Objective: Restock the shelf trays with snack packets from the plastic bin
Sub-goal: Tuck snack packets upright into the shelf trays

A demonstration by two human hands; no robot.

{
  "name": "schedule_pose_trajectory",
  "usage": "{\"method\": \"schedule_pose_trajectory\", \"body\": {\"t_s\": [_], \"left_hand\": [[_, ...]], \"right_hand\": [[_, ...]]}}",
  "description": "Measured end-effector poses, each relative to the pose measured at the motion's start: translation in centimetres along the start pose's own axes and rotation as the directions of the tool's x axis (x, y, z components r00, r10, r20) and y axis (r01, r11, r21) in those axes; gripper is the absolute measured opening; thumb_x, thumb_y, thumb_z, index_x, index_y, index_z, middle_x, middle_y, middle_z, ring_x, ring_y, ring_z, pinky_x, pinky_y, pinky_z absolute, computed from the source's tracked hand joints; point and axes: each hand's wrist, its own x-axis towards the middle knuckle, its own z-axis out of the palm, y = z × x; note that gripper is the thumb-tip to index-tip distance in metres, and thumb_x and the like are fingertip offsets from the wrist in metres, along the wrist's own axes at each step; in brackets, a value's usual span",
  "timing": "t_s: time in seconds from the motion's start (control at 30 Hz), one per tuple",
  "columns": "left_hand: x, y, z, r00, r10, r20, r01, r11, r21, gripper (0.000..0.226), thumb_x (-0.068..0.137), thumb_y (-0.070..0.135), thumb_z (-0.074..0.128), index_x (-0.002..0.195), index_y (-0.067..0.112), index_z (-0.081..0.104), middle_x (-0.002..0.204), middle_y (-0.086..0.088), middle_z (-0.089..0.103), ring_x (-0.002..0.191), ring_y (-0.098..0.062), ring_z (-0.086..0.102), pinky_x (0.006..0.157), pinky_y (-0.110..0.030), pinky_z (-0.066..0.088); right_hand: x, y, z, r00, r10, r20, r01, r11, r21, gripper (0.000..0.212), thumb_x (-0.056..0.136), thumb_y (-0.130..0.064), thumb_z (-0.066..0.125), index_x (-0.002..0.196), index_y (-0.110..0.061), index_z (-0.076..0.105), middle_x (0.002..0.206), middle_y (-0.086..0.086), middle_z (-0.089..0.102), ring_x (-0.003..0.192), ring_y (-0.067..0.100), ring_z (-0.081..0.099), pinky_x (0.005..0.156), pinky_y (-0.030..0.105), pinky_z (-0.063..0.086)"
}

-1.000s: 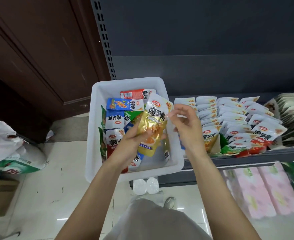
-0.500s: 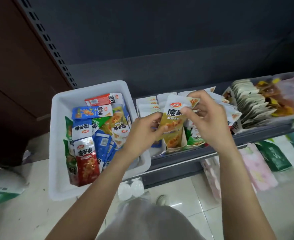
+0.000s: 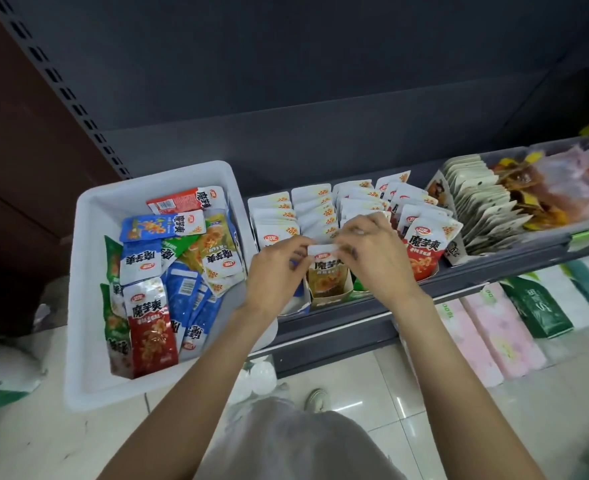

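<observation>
Yellow packet: a foil snack packet [image 3: 327,271] stands at the front of the cardboard shelf tray [image 3: 331,296].
Grip: left hand [image 3: 279,268] and right hand [image 3: 372,252] pinch its top edge.
Progress: shelf rows look nearly full; white plastic bin [image 3: 88,306] holds many packets.
Change: half a second ago the packet was above the tray; now it is seated.

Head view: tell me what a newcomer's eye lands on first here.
First, the two hands at centre: the left hand and right hand pinch a yellow packet at the front of a shelf tray. Next, the white bin on the left, heaped with red, blue and green packets. Then the rows of upright packets behind the hands on the shelf.
</observation>
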Motion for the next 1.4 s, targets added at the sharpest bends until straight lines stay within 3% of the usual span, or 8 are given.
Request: {"method": "schedule_pose_trajectory", "body": {"t_s": [0.2,0.4,0.53,0.7,0.9,1.13,1.27,1.4], "left_hand": [[-0.4,-0.3,0.2,0.999,0.023,-0.026,-0.021,0.996,0.082,0.018,0.085,0.024,0.067,0.103,0.022,0.066,0.088,0.01,0.071,0.073,-0.005,0.067,0.062,-0.031,0.057],[-2.6,-2.1,-4.5,0.935,0.108,-0.337,-0.06,0.987,0.15,0.021,0.086,0.027,0.054,0.099,0.018,0.068,0.08,0.009,0.068,0.073,-0.004,0.059,0.061,-0.018,0.045],[-5.7,-7.5,-8.3,0.937,0.051,-0.345,0.064,0.947,0.314,0.016,0.084,0.021,0.059,0.095,0.015,0.068,0.086,0.002,0.069,0.081,-0.015,0.057,0.07,-0.027,0.045],[-6.8,-13.5,-10.5,0.943,-0.304,-0.134,0.331,0.822,0.463,0.041,0.078,0.017,0.07,0.117,0.013,0.061,0.115,-0.013,0.062,0.107,-0.035,0.053,0.091,-0.045,0.045],[-6.2,-16.0,-10.7,0.877,-0.481,0.016,0.392,0.733,0.556,0.064,0.086,0.037,0.061,0.141,0.02,0.033,0.146,-0.004,0.032,0.135,-0.025,0.026,0.108,-0.042,0.03],[-5.9,-16.7,-10.5,0.87,-0.493,0.013,0.407,0.734,0.544,0.063,0.087,0.037,0.057,0.141,0.018,0.033,0.146,-0.004,0.03,0.135,-0.024,0.024,0.107,-0.041,0.033],[-6.1,-16.8,-10.6,0.868,-0.496,-0.004,0.429,0.747,0.508,0.061,0.09,0.042,0.053,0.142,0.015,0.034,0.147,-0.004,0.032,0.135,-0.024,0.026,0.107,-0.041,0.032],[-5.9,-15.8,-11.2,0.873,-0.488,-0.015,0.46,0.813,0.357,0.061,0.09,0.045,0.053,0.143,0.02,0.035,0.144,-0.004,0.039,0.134,-0.023,0.029,0.108,-0.04,0.029]], "right_hand": [[-0.4,-0.2,1.5,0.993,0.042,-0.107,-0.054,0.992,-0.113,0.023,0.07,-0.019,0.081,0.091,-0.013,0.073,0.101,0.007,0.06,0.102,0.027,0.047,0.08,0.039,0.044],[-0.3,-4.0,-1.0,0.949,0.207,-0.239,-0.089,0.901,0.426,0.023,0.09,-0.014,0.062,0.113,-0.012,0.061,0.097,0.001,0.061,0.088,0.013,0.056,0.074,0.025,0.047],[1.1,-9.5,-0.4,0.994,0.108,-0.009,-0.083,0.813,0.576,0.038,0.092,-0.017,0.059,0.129,-0.019,0.049,0.088,-0.011,0.06,0.072,0.003,0.055,0.066,0.012,0.044],[4.7,-15.4,7.1,0.924,-0.157,0.348,0.055,0.957,0.284,0.045,0.094,-0.019,0.053,0.137,-0.015,0.039,0.121,0.008,0.057,0.099,0.028,0.061,0.073,0.034,0.047],[8.0,-18.3,15.6,0.765,0.089,0.638,-0.051,0.996,-0.078,0.08,0.091,-0.034,0.057,0.148,-0.004,0.009,0.152,0.025,0.015,0.139,0.041,0.02,0.112,0.047,0.021],[6.2,-19.7,15.3,0.873,-0.031,0.486,0.126,0.978,-0.164,0.04,0.09,-0.015,0.053,0.129,-0.012,0.043,0.123,0.018,0.054,0.105,0.033,0.057,0.076,0.036,0.047],[5.7,-19.8,13.7,0.872,-0.064,0.485,0.095,0.995,-0.039,0.03,0.096,-0.034,0.05,0.122,-0.019,0.055,0.111,0.009,0.062,0.097,0.029,0.062,0.075,0.034,0.048],[5.9,-19.8,11.0,0.886,-0.11,0.45,0.156,0.985,-0.068,0.023,0.098,-0.012,0.043,0.115,-0.014,0.058,0.101,0.009,0.067,0.094,0.031,0.066,0.074,0.035,0.049]]}}
